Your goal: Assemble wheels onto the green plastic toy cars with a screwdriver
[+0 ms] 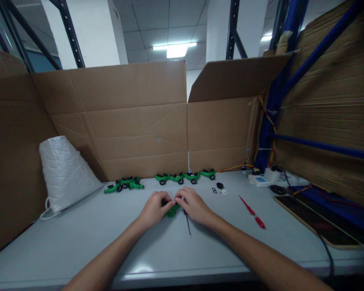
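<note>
Two hands' fingers [170, 199], green fitting [172, 210] between

A single camera sits on the person's head, looking forward and slightly down across the desk [79, 238] toward its far edge. Both forearms enter from the near edge, close to the lens. Cardboard walls [118, 117] close the view beyond.

Both hands meet at mid-table.
The left hand [154, 209] and right hand [193, 206] lie knuckles up, fingers curled inward, forearms converging.
</note>
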Motion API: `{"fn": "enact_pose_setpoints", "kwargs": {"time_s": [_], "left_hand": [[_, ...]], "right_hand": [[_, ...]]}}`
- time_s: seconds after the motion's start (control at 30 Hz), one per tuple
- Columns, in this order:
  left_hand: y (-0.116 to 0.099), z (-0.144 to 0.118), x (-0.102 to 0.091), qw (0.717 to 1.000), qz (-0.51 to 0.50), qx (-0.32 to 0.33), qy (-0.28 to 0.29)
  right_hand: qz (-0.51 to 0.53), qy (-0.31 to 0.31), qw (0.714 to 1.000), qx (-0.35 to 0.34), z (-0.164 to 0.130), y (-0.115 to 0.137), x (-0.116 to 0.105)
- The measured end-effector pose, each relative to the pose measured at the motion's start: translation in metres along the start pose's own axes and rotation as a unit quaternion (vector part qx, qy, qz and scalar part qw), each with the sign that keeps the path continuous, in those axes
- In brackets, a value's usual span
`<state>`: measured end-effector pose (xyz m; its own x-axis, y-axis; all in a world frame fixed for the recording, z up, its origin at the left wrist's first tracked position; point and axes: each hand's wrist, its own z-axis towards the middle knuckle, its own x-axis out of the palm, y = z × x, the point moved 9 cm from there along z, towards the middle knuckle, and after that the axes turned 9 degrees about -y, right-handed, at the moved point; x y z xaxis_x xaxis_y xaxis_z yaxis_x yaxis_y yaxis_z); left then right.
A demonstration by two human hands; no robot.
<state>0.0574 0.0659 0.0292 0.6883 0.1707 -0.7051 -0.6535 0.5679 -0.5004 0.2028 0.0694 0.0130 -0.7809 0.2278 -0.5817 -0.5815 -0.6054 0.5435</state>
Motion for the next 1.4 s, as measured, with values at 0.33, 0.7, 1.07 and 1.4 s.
{"fn": "enact_pose_setpoints", "kwargs": {"time_s": [0.33,0.7,1.07,1.4], "left_hand": [[-0.0001,0.0007,-0.0005,1.000,0.010,-0.006,-0.001],[-0.0029,0.0004,-0.0003,1.000,0.023,0.014,-0.002],[-0.0014,0.0004,0.0000,1.000,0.018,0.017,-0.003],[-0.0027,-0.0001,-0.0013,0.999,0.024,0.021,-0.006]], "right_hand": [[-0.002,0.007,1.000,0.000,-0.0005,0.0002,0.0010],[-0.002,0.005,1.000,-0.008,-0.0001,0.0017,0.0003],[-0.004,0.004,1.000,-0.010,0.0002,0.0033,0.0009],[-0.009,0.003,1.000,-0.016,-0.0001,0.0060,-0.0007]]}}
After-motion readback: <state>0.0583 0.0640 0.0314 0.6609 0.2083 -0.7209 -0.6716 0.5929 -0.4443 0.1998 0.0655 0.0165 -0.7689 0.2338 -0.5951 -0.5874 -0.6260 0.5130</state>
